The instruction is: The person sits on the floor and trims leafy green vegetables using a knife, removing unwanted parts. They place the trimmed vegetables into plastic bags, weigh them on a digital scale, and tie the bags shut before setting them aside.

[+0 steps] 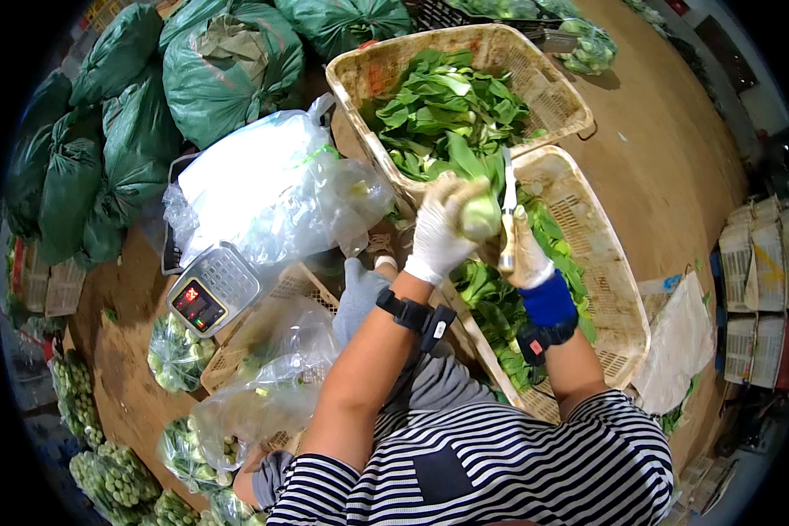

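Observation:
In its white glove, my left hand is closed around a head of bok choy, its pale base toward my right and its green leaves pointing away from me. My right hand, also gloved, grips a knife by its light handle, with the blade pointing up and away beside the bok choy. Beyond both hands stands a worn cream crate with loose bok choy heaped inside. A second crate lies below my right hand, holding more leafy greens.
Clear plastic bags cover a dark crate at left, beside a digital scale with a lit display. Stuffed green sacks pile up at far left. Bagged vegetables sit on the brown floor. A white sheet lies at right.

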The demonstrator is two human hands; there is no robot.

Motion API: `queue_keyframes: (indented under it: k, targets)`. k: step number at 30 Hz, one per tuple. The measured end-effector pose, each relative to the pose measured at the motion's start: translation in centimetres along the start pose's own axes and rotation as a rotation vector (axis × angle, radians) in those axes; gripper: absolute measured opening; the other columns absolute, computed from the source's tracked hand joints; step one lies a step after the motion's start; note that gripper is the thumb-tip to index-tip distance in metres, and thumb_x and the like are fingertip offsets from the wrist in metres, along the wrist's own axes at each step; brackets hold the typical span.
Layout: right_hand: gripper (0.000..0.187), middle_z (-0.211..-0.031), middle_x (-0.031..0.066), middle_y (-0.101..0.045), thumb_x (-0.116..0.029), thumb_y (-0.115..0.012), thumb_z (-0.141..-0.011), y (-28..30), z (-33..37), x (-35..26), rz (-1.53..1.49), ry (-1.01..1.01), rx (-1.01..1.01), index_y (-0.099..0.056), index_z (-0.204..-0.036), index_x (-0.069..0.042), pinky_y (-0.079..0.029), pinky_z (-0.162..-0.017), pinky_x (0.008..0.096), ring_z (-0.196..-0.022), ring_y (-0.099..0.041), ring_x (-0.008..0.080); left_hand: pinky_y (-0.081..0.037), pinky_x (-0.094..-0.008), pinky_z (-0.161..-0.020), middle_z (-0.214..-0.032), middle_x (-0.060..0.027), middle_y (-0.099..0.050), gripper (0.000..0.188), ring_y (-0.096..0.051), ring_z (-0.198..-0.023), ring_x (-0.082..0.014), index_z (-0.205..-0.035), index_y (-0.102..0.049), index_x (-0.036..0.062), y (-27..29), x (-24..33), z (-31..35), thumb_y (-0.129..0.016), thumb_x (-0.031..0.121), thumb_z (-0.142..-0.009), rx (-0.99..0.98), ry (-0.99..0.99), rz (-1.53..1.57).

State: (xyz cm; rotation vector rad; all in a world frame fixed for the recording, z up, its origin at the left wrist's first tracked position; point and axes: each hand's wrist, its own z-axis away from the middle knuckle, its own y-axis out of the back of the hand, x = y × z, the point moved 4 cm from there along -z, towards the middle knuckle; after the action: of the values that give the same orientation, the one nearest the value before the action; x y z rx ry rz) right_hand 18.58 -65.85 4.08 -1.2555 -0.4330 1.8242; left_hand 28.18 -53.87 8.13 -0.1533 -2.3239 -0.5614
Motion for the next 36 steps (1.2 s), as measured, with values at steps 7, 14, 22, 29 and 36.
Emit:
queue_keyframes:
  k: [7, 14, 22, 29, 36]
  targets:
    - [0.032, -0.063, -0.0031, -0.052, -0.028, -0.07, -0.079, -0.1, 2.9, -0.3, 0.45, 0.253, 0.087, -0.052, -0.098, -0.008, -0.032, -0.034, 0.0204, -0.039, -0.041, 0.0064, -0.022, -0.0358, -0.107, -0.142, -0.0187, -0.025, 0.091, -0.03, -0.129, -0.0272, -0.141, -0.014, -0.0003, -1.7, 0.7, 8.6, -0.069, 0.031, -0.076, -0.049, 0.409, 0.609]
    - [0.039, -0.073, 0.0034, -0.058, -0.04, -0.058, -0.086, -2.3, 4.7, 0.1, 0.817, 0.726, -0.07, -0.056, -0.093, -0.002, -0.042, -0.052, 0.0198, -0.058, -0.051, 0.0068, -0.04, -0.0348, -0.093, -0.123, -0.007, -0.047, 0.057, -0.046, -0.112, -0.0195, -0.131, -0.037, 0.0029, 1.4, 2.8, 11.3, -0.064, 0.018, -0.083, -0.066, 0.858, 1.277]
    - [0.038, -0.097, 0.0232, -0.059, -0.032, -0.056, -0.08, 3.0, -9.8, -0.6, 1.639, 0.737, 0.511, -0.053, -0.102, -0.002, -0.046, -0.077, 0.0458, -0.09, -0.057, 0.0403, -0.043, -0.0373, -0.089, -0.111, -0.0089, -0.056, 0.048, -0.055, -0.098, -0.0222, -0.123, -0.045, 0.0033, 2.6, -0.1, 13.3, -0.062, 0.021, -0.082, 0.165, 0.82, 1.338]
    - [0.035, -0.103, 0.0217, -0.059, -0.027, -0.062, -0.078, -0.2, -10.4, 1.6, 1.876, 0.361, 0.688, -0.056, -0.104, -0.004, -0.048, -0.081, 0.042, -0.095, -0.059, 0.0355, -0.047, -0.0376, -0.078, -0.094, -0.0147, -0.06, 0.066, -0.058, -0.085, -0.0266, -0.114, -0.052, 0.004, 5.1, 2.8, 11.9, -0.055, 0.058, -0.077, 0.185, 0.911, 1.827]
    - [0.043, -0.102, 0.0175, -0.06, -0.036, -0.063, -0.078, 2.0, -10.7, 1.0, 1.869, 0.398, 0.594, -0.055, -0.111, -0.008, -0.046, -0.084, 0.0425, -0.097, -0.058, 0.0332, -0.049, -0.0351, -0.075, -0.092, -0.0145, -0.062, 0.077, -0.06, -0.078, -0.0262, -0.114, -0.051, 0.0079, 4.1, 2.1, 11.9, -0.052, 0.072, -0.071, 0.225, 0.926, 1.751]
